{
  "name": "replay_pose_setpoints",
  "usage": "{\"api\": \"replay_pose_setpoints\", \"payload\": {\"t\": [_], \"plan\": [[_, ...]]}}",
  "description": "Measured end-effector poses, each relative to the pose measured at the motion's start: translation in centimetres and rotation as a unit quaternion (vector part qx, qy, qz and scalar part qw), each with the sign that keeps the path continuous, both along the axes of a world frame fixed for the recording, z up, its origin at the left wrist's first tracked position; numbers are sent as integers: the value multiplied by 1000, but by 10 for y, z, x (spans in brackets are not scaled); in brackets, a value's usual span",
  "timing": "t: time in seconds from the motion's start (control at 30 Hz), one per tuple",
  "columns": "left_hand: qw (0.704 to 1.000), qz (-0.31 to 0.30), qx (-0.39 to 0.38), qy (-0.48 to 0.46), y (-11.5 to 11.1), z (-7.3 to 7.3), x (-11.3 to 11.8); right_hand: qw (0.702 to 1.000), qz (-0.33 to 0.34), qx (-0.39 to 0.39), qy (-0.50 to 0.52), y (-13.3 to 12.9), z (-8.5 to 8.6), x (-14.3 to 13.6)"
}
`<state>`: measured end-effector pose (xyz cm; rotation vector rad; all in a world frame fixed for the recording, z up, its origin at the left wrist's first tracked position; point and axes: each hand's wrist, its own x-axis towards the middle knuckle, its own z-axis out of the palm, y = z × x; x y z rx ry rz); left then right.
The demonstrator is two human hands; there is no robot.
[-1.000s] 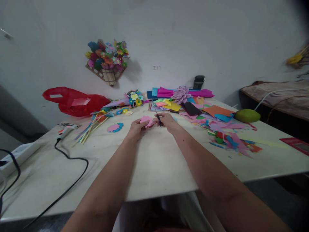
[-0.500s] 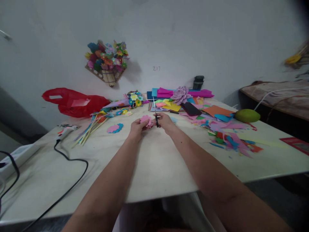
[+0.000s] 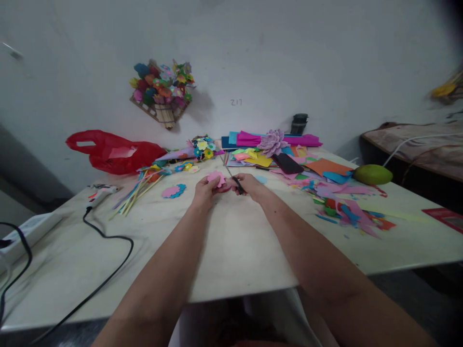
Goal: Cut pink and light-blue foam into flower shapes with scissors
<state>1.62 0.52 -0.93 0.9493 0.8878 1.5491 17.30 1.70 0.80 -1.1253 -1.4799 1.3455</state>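
Over the middle of the pale table (image 3: 249,250), my left hand (image 3: 204,190) pinches a pink scalloped paper piece (image 3: 216,179). My right hand (image 3: 249,185) is closed on scissors with black handles (image 3: 238,184), whose blades point up and to the left, just right of the pink piece. The fingertips of both hands are close together. Left of my left hand, a pink scalloped cutout (image 3: 170,192) overlaps a blue one (image 3: 180,190) on the table. A light blue round piece (image 3: 261,180) lies behind my right hand.
A red bag (image 3: 108,154), paper strips (image 3: 135,193), a glue gun (image 3: 99,196) with its cord and a power strip (image 3: 32,233) are left. Paper scraps (image 3: 347,212), a phone (image 3: 287,163) and a green fruit (image 3: 372,174) are right. Colored sheets lie behind.
The scissors have tilted, their blades swinging left toward the pink piece. My right hand has turned with them and shifted slightly right and down. The view has moved slightly.
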Motion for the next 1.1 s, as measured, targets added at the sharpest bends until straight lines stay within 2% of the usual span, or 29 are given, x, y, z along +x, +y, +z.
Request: {"api": "replay_pose_setpoints", "payload": {"t": [0.2, 0.47, 0.6, 1.1], "plan": [[1000, 11, -27, -6, 1, 0, -1, 995, 90, 0, -40, -1, 2, 16], [998, -1, -62, -18, 2, 2, -1, 988, 139, -8, -74, -2, 0, 22], [998, 11, -50, -38, 3, 0, -1, 983, 165, -8, -75, 0, -1, 23], [995, 8, -56, -81, 4, 2, -3, 980, 165, 33, -109, -4, 3, 21]]}}
